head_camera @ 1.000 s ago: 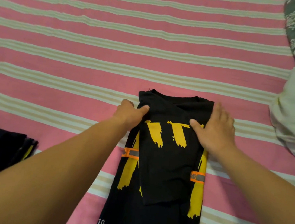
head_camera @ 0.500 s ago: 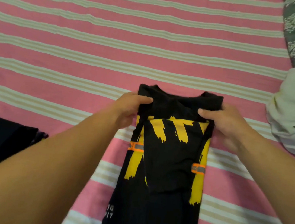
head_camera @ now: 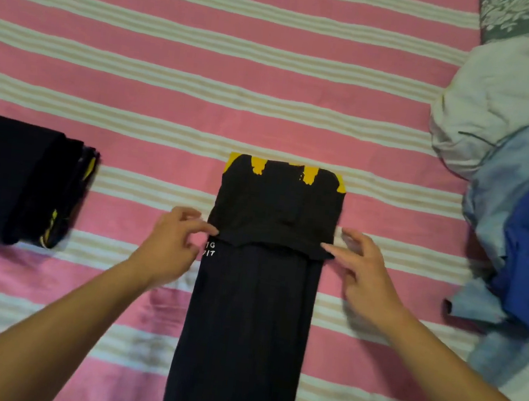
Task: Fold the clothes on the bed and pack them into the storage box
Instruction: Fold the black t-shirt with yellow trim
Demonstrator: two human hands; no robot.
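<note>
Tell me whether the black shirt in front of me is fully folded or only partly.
Partly folded. The black shirt is a long narrow strip with only its top end turned down over itself; the lower length lies unfolded on the bed.

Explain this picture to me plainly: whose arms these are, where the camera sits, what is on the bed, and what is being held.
There is no machine here. A person wears a camera on the head, looking down at their own arms. The left hand and right hand sit at either side of a black shirt with yellow print, its top part folded down over the rest; fingertips touch the fold's edge, gripping nothing clearly. It lies on a pink striped bed sheet. Left is a stack of folded dark clothes; right, a heap of unfolded white and blue clothes.
</note>
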